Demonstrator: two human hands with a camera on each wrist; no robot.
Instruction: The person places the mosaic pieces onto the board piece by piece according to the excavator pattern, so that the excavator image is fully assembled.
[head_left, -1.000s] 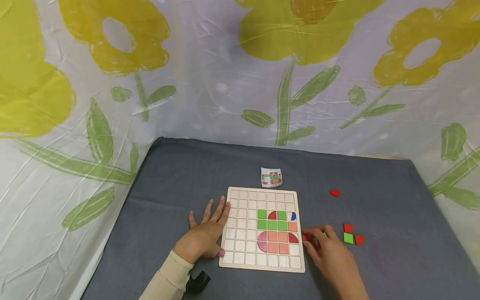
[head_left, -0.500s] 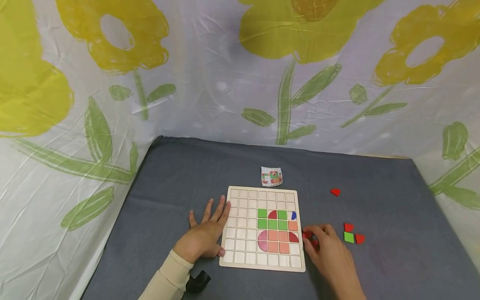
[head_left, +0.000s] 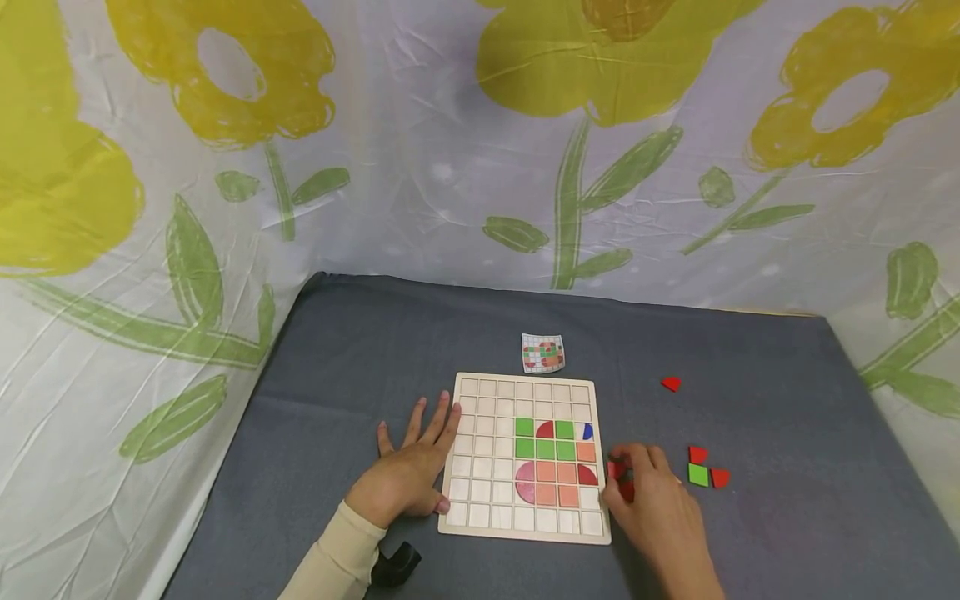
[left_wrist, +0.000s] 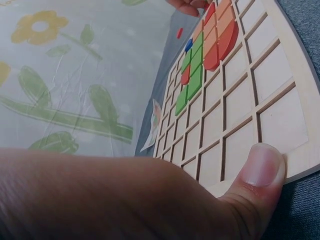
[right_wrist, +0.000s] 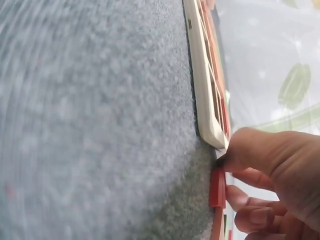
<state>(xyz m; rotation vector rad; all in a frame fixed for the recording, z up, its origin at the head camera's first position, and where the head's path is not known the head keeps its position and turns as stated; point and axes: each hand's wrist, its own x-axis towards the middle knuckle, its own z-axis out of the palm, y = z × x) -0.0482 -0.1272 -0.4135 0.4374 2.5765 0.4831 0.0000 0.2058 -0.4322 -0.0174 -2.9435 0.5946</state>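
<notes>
1. Pale wood, ruled into square cells, makes up the board point(head_left: 480, 493), which lies on the dark grey bench point(head_left: 337, 333) just right of the left grip point(head_left: 408, 479) and just left of the right grip point(head_left: 663, 508).
2. The left grip is spread wide, its fingers straight and clasping nothing; a fingertip meets the board's left edge and the thumb point(left_wrist: 262, 165) rests on the near-left corner.
3. The right grip is bent, thumb and fingers close together about some red pieces point(right_wrist: 217, 190) beside the board's right edge; whether it pinches one, I cannot tell.
4. Left of the right grip, cells on the board's right half hold green squares point(head_left: 545, 450), salmon squares point(head_left: 567, 496), red quarter-rounds point(head_left: 587, 476), a pink half-round point(head_left: 527, 493) and a blue piece point(head_left: 588, 432).
5. Just right of the right grip lie a green tile point(head_left: 698, 475) and two red tiles point(head_left: 720, 478); farther beyond it lies a lone red tile point(head_left: 671, 384).
6. Beyond both grips, just past the board's far edge, lies a patterned card point(head_left: 543, 354).
7. Behind the left grip come a cream sleeve point(head_left: 336, 546) and, beside it, a black object point(head_left: 397, 565).
</notes>
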